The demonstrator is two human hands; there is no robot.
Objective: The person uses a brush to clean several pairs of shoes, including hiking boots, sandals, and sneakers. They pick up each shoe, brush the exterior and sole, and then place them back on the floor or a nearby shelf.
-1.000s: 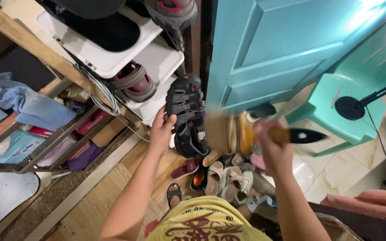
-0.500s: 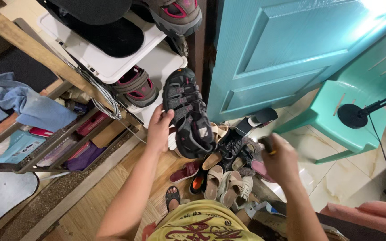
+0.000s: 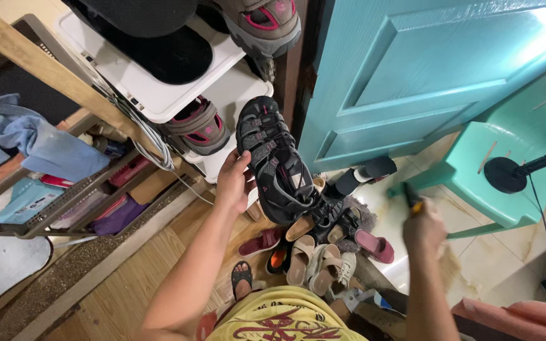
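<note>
- I am watching my left hand (image 3: 234,180) gripping a black strapped sandal (image 3: 273,161) by its edge, fingers curled round the sole, thumb on the near side; it is holding the sandal up in front of the white shoe rack (image 3: 159,95), toe pointing to about 11 o'clock.
- Since a second ago the sandal is sitting a little higher and closer to the rack's lower shelf, where a grey and pink sandal (image 3: 198,125) is already resting, just at 9 o'clock of the held one.
- My right hand (image 3: 423,228) is closing in a fist round a dark, yellow-banded handle (image 3: 411,197). A second ago it was swinging a brush across the sandal; now it is dropping away to 4 o'clock, well apart from the shoe.
- I cannot tell what the brush head is doing now, as it is blurred below the fist.
- I am judging that the brushing stroke is finishing and the sandal is being offered toward the rack.
- The loose shoe pile (image 3: 323,243) is lying on the floor under the sandal, beside the teal door (image 3: 412,69).
</note>
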